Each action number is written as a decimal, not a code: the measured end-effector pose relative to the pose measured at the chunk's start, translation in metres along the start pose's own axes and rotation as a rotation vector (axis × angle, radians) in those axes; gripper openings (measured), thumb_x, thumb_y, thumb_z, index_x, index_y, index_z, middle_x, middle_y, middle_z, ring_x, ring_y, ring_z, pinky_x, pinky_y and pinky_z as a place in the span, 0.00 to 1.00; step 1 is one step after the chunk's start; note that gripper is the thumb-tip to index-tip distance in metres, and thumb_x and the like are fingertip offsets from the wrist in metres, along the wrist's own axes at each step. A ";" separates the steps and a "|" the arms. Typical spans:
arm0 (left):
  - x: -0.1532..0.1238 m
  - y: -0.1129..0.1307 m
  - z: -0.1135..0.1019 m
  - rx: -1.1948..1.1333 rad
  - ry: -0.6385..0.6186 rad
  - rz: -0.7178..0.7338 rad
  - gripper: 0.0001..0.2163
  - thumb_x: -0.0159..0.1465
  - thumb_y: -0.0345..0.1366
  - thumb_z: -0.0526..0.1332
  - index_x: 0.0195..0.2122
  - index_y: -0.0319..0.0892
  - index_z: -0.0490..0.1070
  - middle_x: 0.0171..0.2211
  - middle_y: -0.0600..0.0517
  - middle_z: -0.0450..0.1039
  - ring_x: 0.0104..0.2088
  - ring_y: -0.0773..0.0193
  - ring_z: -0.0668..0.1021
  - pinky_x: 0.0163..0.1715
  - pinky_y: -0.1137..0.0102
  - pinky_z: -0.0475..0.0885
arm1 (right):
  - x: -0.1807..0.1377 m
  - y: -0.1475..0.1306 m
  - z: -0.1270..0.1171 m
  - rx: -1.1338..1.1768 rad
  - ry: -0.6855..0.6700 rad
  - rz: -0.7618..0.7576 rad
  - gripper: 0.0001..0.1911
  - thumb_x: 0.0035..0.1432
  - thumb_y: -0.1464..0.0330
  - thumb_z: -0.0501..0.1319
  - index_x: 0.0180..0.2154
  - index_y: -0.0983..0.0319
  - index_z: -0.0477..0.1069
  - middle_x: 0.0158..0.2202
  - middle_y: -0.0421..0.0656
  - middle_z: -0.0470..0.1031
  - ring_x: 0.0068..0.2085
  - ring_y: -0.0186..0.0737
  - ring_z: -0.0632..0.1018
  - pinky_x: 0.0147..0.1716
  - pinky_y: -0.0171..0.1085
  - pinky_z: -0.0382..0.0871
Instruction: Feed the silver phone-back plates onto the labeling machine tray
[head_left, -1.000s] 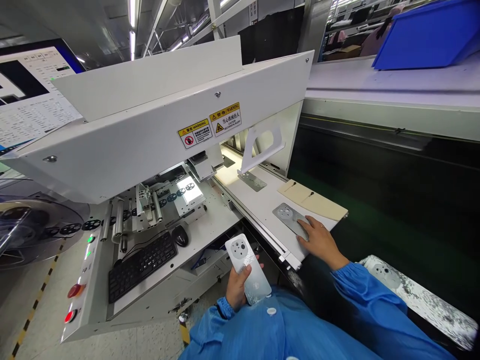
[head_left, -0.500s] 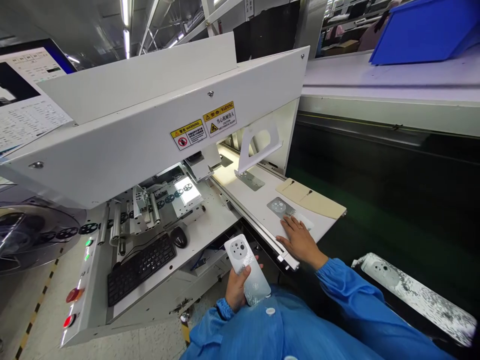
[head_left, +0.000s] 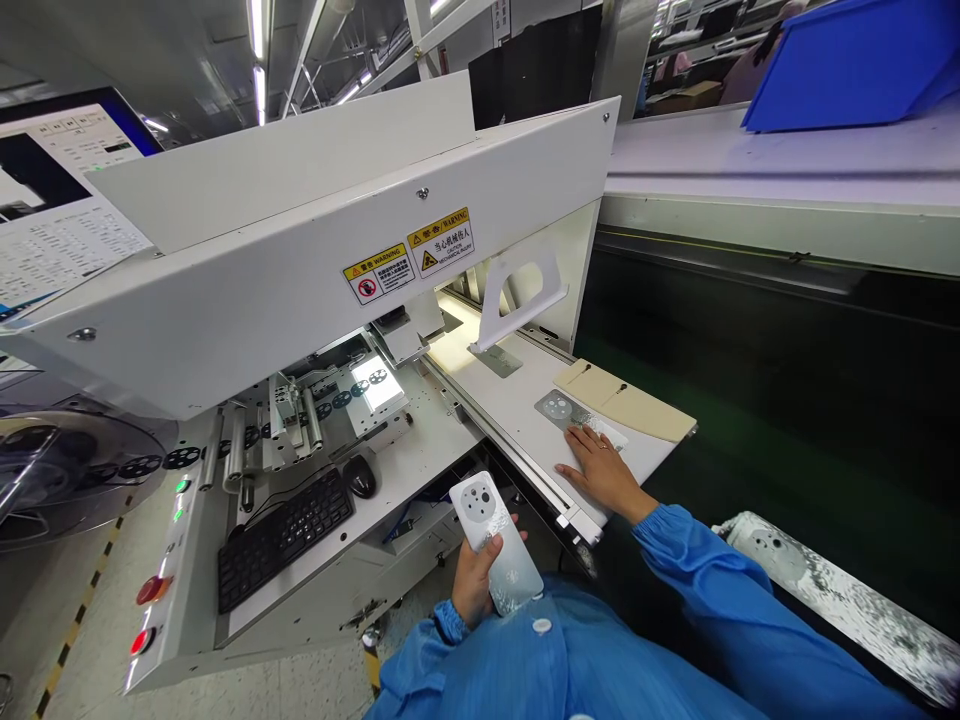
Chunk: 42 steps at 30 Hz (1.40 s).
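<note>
Head view looks down on the left hand (head_left: 471, 585), clenched around the lower half of a white back cover (head_left: 491, 535). The cover is held upright above the blue-sleeved lap, its round camera ring at the top. The right hand (head_left: 606, 472) lies flat and released, palm down, on the white table (head_left: 525, 400) of the machine. Its fingertips rest on the near end of a grey back cover (head_left: 559, 408), which lies flat on the table. Just beyond this cover sits a beige pad (head_left: 626, 402); whether the two touch I cannot tell. Farther in, a grey plate (head_left: 496, 360) lies under a white bracket (head_left: 517, 285). Left of the table and lower, a black keyboard (head_left: 285, 535) and a mouse (head_left: 361, 476) rest on a shelf. Yellow warning labels (head_left: 409, 258) are stuck on the machine's white hood. At lower right, well apart from both hands, a speckled silver cover (head_left: 817, 585) lies beside the dark conveyor. A blue bin (head_left: 847, 60) stands on the far ledge.
</note>
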<state>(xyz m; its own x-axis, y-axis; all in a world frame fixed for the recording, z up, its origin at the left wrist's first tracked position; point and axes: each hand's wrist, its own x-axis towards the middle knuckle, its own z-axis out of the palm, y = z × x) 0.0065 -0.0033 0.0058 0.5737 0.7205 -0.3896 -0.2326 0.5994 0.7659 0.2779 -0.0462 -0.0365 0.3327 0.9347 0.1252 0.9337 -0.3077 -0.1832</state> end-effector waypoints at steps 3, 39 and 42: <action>0.001 0.000 -0.001 -0.001 -0.006 -0.005 0.36 0.41 0.49 0.74 0.51 0.36 0.72 0.47 0.33 0.76 0.49 0.36 0.76 0.47 0.50 0.72 | 0.002 0.001 0.000 0.004 0.002 0.000 0.34 0.65 0.51 0.46 0.61 0.70 0.60 0.63 0.53 0.55 0.64 0.56 0.54 0.61 0.53 0.52; -0.002 -0.005 -0.005 -0.105 0.083 0.026 0.29 0.46 0.50 0.71 0.46 0.37 0.74 0.41 0.40 0.79 0.50 0.42 0.76 0.52 0.53 0.70 | -0.080 -0.122 -0.028 0.941 -0.227 0.075 0.20 0.59 0.53 0.54 0.43 0.61 0.67 0.30 0.41 0.72 0.31 0.41 0.74 0.30 0.39 0.68; -0.004 -0.002 -0.003 -0.063 0.114 0.021 0.31 0.44 0.49 0.72 0.46 0.37 0.74 0.39 0.40 0.80 0.48 0.41 0.77 0.50 0.53 0.71 | -0.081 -0.123 -0.025 0.971 -0.198 0.087 0.18 0.57 0.51 0.56 0.33 0.60 0.66 0.27 0.39 0.70 0.30 0.40 0.72 0.29 0.37 0.66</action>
<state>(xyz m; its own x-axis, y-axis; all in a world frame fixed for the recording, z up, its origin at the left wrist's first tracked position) 0.0027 -0.0061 0.0046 0.4757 0.7662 -0.4320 -0.2943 0.6015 0.7427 0.1393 -0.0886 0.0006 0.2843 0.9558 -0.0755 0.3642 -0.1805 -0.9137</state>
